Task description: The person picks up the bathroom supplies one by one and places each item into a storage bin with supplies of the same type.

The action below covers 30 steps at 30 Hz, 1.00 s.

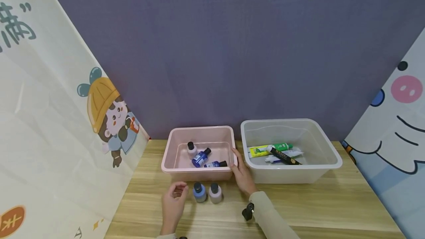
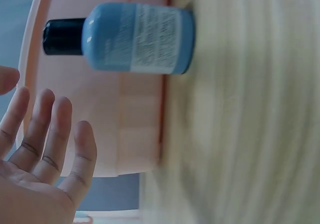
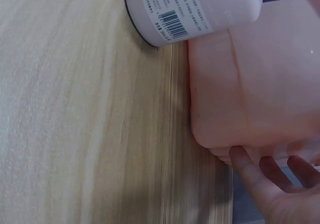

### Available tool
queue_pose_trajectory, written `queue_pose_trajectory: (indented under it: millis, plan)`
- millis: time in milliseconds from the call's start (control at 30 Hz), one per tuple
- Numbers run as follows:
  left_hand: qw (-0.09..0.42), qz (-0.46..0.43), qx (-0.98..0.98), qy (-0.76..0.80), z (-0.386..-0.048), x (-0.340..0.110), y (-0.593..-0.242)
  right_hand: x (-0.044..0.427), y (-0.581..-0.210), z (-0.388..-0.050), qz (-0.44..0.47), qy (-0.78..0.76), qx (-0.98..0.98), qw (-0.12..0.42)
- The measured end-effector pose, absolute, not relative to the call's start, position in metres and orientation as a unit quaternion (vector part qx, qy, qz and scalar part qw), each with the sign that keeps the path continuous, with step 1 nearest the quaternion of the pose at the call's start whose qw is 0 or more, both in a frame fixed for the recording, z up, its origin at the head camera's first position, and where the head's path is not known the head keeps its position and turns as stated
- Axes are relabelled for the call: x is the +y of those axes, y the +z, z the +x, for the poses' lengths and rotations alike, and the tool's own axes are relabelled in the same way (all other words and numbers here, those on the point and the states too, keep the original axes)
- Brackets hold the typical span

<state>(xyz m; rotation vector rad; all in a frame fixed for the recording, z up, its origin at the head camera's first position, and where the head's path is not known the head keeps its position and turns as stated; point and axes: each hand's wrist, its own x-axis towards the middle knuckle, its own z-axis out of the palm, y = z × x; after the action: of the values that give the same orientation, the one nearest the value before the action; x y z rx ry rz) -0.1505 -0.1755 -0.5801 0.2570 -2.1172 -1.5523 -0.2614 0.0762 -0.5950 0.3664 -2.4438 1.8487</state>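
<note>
A blue bottle (image 1: 200, 194) with a black cap stands upright on the table, beside a pale lilac bottle (image 1: 215, 194) with the same cap. Just left of the blue bottle is my left hand (image 1: 175, 203), fingers loosely bent and holding nothing; the left wrist view shows them apart from the bottle (image 2: 137, 38). Behind the bottles sits a pink bin (image 1: 200, 175). My right hand (image 1: 243, 175) touches that bin's right side near the front corner, its fingertips against the wall. Inside the bin are a pale bottle (image 1: 192, 152) and two dark blue bottles (image 1: 200, 159), lying tilted.
To the right stands a white bin (image 1: 285, 175) holding a yellow-green tube (image 1: 260, 151), a black tube or box (image 1: 284, 156) and white tubes. A dark blue-grey partition (image 1: 212, 54) rises behind both bins. Printed sheets (image 1: 53, 128) flank the wooden table (image 1: 318, 209).
</note>
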Motion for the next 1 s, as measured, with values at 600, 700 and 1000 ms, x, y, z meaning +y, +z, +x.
queue_pose_trajectory:
  millis: [600, 700, 1000]
  plan:
    - [0.177, 0.053, -0.788, -0.587, -0.151, -0.159, -0.609, 0.077, -0.593, -0.260, 0.130, 0.605, -0.785, 0.028]
    - [0.168, 0.052, -0.797, -0.578, -0.151, -0.159, -0.612, 0.077, -0.593, -0.260, 0.136, 0.614, -0.777, 0.026]
    - [0.140, 0.059, -0.823, -0.548, -0.155, -0.157, -0.614, 0.078, -0.595, -0.262, 0.133, 0.608, -0.782, 0.029]
